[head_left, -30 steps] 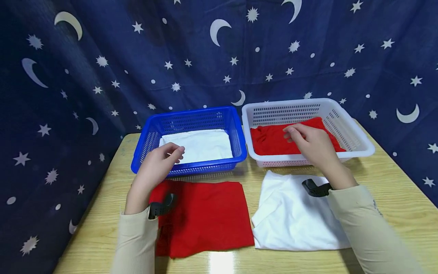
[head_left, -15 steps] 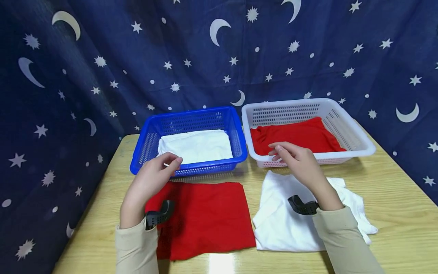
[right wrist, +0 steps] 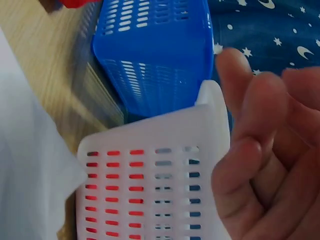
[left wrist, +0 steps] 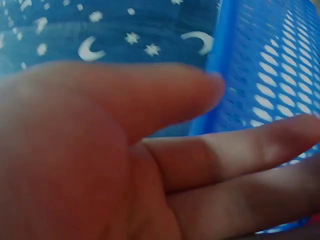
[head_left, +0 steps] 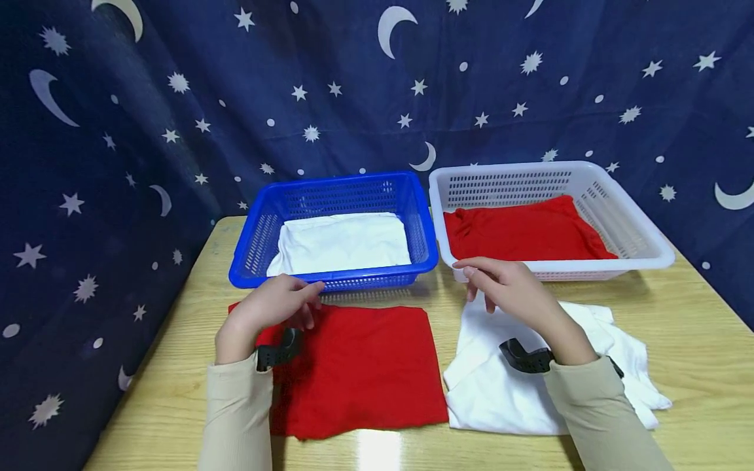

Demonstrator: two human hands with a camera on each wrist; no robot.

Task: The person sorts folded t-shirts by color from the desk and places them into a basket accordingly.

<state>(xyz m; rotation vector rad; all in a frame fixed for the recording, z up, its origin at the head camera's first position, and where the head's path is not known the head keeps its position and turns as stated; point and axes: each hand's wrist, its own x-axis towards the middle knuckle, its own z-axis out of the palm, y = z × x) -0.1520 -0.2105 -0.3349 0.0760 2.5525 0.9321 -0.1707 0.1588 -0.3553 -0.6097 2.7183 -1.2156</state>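
In the head view my left hand hovers by the near left corner of the blue basket, above the folded red cloth. Its fingers are loosely bent and hold nothing; the left wrist view shows the bare palm beside the basket wall. My right hand is in front of the white basket, over the folded white cloth. Nothing is between its relaxed fingers. A white cloth lies flat inside the blue basket, and a red cloth lies inside the white one.
The two baskets stand side by side at the back of the wooden table. Behind and to the left hangs a dark blue curtain with moons and stars. Dark wrist mounts sit on both wrists.
The right hand has drawn back from above the white basket to its front, toward the near white cloth. The left hand's fingers have lowered toward the red cloth. The view has shifted slightly.
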